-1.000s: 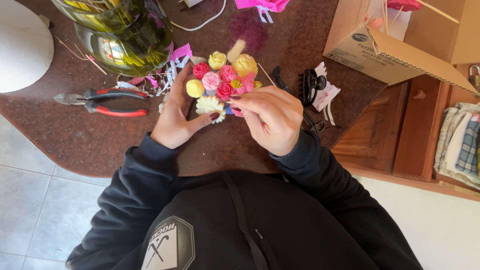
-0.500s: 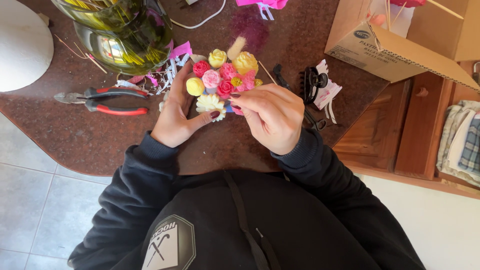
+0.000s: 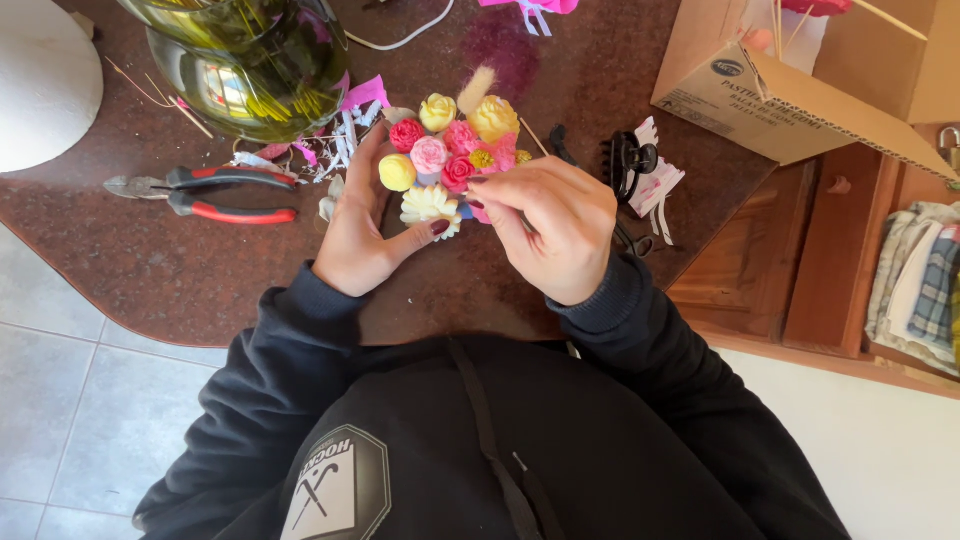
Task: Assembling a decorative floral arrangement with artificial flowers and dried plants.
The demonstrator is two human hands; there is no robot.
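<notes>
holding a small bunch of flowers (image 3: pixel 447 152) over the dark brown table (image 3: pixel 150 270), you have both hands closed on it. your left hand (image 3: pixel 362 235) cups the bunch from its left side, fingers up behind the blooms and the thumb pressed under the white daisy (image 3: pixel 429 203) at the lower edge. your right hand (image 3: pixel 555 232) comes in from the right with fingers curled, the fingertips pinching at the right side of the bunch, just beside a red rose (image 3: pixel 458 172); what exactly sits between those fingertips you cannot tell from here. the bunch carries red, pink and yellow blooms, with a pale feathery tuft (image 3: pixel 478 88) sticking up at the top.

to the left of your left hand lie pliers (image 3: pixel 205 194) with red and black handles, flat on the table and apart from your hand. above them stands a green glass vase (image 3: pixel 255 60), with scraps of pink and white paper (image 3: pixel 345 125) scattered at its foot. just to the right of your right hand sits a black hair clip (image 3: pixel 627 160) on the table. a cardboard box (image 3: pixel 800 80) stands open at the upper right, near the table's edge.
</notes>
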